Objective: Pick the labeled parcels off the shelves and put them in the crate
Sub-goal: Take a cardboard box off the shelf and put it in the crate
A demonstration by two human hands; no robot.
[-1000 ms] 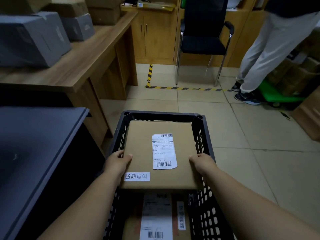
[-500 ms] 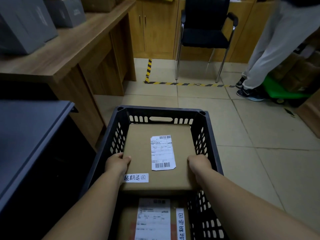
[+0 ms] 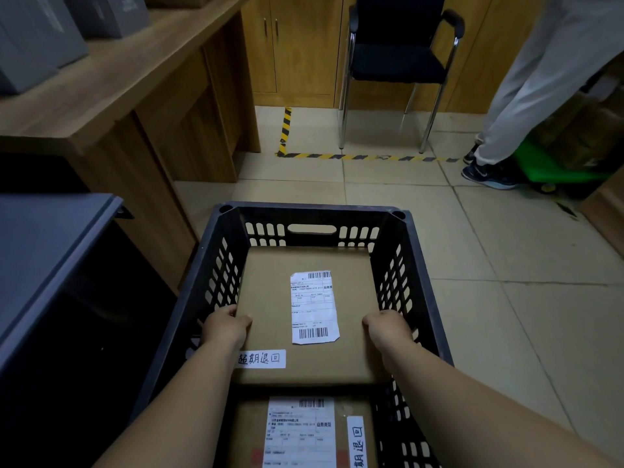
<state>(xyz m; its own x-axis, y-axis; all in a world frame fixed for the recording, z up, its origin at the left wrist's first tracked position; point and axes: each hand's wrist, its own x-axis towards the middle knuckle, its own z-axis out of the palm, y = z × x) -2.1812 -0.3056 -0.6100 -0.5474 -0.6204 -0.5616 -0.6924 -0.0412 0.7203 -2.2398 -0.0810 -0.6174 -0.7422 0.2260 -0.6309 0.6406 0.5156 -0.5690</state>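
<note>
A flat brown cardboard parcel [image 3: 270, 298] with a white shipping label and a handwritten white sticker sits low inside the black slatted crate [image 3: 312, 211] on the floor. My left hand [image 3: 224, 327] grips its left edge. My right hand [image 3: 386, 329] grips its right edge. Both hands are down between the parcel and the crate walls. A second labeled brown parcel [image 3: 248, 430] lies in the near part of the crate, below the first one's near edge.
A wooden desk [image 3: 135, 82] with grey boxes [image 3: 37, 38] stands at the left. A dark grey surface [image 3: 44, 251] is at the near left. A black chair [image 3: 398, 62] is ahead. A person in light trousers [image 3: 526, 96] stands at the right by a green cart [image 3: 553, 167].
Both hands have lowered the parcel from the crate's rim down inside the crate. The far wall of the crate with its handle slot now shows above the parcel.
</note>
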